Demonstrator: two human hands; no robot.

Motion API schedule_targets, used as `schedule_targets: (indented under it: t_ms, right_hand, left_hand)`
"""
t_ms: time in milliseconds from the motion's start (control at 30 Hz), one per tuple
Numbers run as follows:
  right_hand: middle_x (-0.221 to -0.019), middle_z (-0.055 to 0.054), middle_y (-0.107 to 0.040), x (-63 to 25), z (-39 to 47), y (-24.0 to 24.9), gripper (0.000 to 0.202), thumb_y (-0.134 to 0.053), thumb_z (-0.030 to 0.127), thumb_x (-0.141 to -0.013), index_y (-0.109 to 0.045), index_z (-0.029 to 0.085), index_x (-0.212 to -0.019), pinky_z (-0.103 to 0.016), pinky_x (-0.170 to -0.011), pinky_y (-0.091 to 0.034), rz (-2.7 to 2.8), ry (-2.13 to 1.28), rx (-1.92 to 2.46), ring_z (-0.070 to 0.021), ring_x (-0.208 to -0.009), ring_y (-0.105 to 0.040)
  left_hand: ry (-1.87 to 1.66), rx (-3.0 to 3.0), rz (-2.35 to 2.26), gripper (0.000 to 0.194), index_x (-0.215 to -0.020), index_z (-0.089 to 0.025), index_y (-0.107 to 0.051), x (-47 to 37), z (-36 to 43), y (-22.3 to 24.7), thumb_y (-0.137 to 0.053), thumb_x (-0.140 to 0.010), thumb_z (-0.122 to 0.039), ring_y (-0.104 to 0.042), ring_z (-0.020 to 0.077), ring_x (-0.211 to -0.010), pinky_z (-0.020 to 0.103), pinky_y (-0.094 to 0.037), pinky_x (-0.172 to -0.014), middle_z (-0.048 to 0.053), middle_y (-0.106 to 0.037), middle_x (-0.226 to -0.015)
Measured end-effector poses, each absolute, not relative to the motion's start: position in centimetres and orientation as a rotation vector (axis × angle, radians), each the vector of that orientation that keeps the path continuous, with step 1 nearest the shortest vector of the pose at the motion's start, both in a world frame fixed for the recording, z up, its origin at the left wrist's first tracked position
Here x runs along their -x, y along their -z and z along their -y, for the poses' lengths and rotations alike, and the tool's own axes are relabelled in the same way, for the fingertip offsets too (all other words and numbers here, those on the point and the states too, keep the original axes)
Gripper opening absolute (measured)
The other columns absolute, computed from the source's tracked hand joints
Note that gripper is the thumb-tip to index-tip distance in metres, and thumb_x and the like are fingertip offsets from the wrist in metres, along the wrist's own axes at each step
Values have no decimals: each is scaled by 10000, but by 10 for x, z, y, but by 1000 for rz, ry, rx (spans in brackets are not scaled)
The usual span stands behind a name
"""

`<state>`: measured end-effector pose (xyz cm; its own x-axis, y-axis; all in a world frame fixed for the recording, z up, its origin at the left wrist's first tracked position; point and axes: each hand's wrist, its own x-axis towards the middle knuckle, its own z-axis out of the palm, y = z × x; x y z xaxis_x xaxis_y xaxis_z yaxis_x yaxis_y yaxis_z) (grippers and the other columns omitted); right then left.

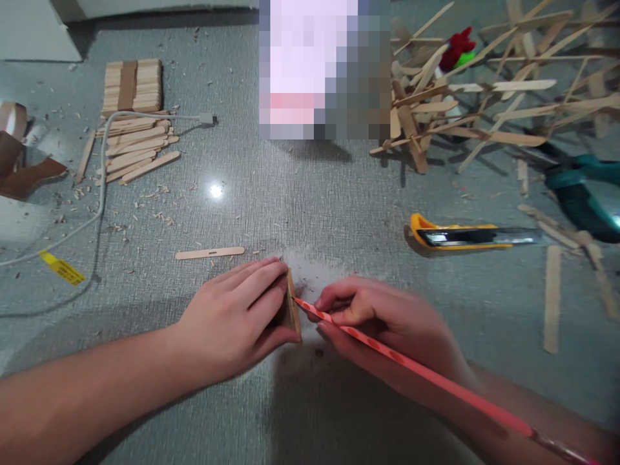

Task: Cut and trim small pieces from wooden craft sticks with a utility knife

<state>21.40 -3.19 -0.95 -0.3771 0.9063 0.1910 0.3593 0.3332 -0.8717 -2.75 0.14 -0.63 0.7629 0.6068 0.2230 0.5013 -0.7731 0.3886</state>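
My left hand (242,303) is closed around a small wooden piece (294,316), its fingers at the far end and its thumb at the near end. Most of that piece is hidden under the hand; its narrow right edge shows. In my right hand (382,323) is a long pink pencil (411,365) with red oval spots, pinched near its point. The pencil's dark tip touches, or nearly touches, the edge of the wooden piece. Just beyond my left hand lies a single craft stick (210,254) with a small dark mark. Pale dust covers the surface around the wood.
A banded bundle of craft sticks (145,84) and loose sticks (140,148) lie at the back left, beside a white cable (101,187). A yellow utility knife (460,236), green-handled pliers (576,187) and a tangle of crossed sticks (489,87) occupy the right.
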Motion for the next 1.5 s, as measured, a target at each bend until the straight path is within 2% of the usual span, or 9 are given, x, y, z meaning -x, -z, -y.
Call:
schedule_targets:
  t_ms: [1200,1500]
  right_hand:
    - [-882,10,-730,-215,34,13,215,-680,108,-878,-542,264,-826,-250,-602,-550,1880,-954,1123,-125,-693,-701]
    - [-895,3,-725,-214,31,11,209,-651,118,-914,-534,272,-835,-269,-596,-562,1915,-987,1091,-134,-698,-699]
  left_hand:
    - [-497,-2664,-850,459,-1190,-57,-652,27,-3,6,-629,-977,-463,-676,324,-1222,449,-598,-1053,194,-689,-1278]
    - [-506,-2669,-861,453,-1202,-68,-647,26,-2,5,-618,-985,-465,-677,306,-1222,433,-591,-1065,176,-696,-1276]
